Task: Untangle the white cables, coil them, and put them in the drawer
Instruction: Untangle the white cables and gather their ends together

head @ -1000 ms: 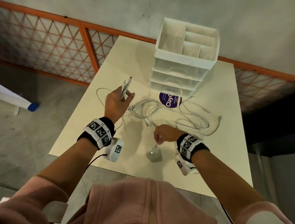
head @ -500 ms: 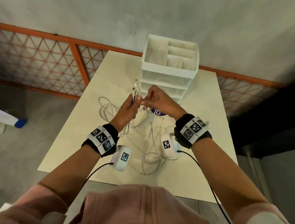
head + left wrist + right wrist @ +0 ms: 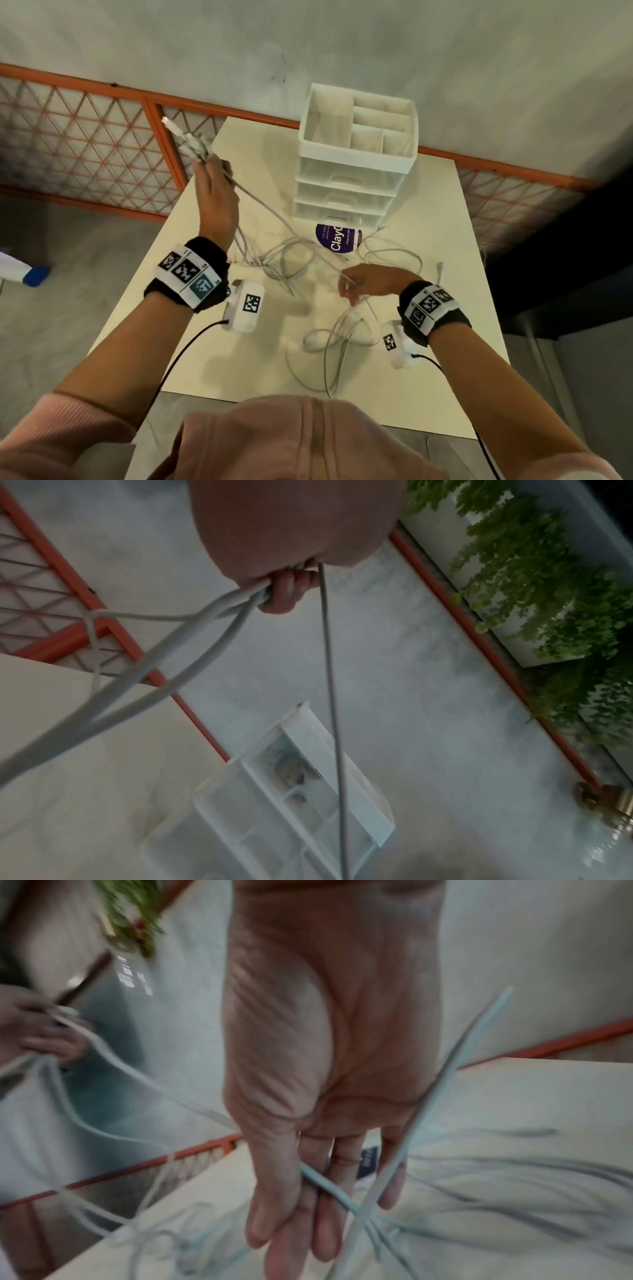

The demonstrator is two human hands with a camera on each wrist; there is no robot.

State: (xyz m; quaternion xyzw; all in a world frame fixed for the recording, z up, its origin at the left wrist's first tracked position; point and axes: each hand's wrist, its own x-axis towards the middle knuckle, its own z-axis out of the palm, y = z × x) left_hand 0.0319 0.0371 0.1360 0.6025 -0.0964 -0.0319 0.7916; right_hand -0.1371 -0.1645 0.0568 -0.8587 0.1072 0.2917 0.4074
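Note:
Several white cables [image 3: 291,263] lie tangled on the white table [image 3: 445,240]. My left hand [image 3: 214,192] is raised over the table's far left corner and grips a bunch of cable ends, with the plugs [image 3: 186,140] sticking up out of the fist. In the left wrist view the curled fingers [image 3: 291,591] clamp the strands [image 3: 205,634]. One strand runs taut down to my right hand [image 3: 363,281], low over the table's middle. There the cable [image 3: 325,1188] passes pinched between nearly straight fingers [image 3: 325,1226]. The white drawer unit [image 3: 356,164] stands at the back, drawers closed.
A purple round label [image 3: 337,236] lies in front of the drawer unit, partly under cable loops. More loops [image 3: 339,339] hang near the table's front edge. An orange lattice railing [image 3: 102,137] runs behind and left of the table. Plants [image 3: 548,588] show beyond it.
The hands were together in front of the drawer unit. My left hand has risen up and left with the cable ends, and my right hand has dropped down and right along one strand, pulling it taut.

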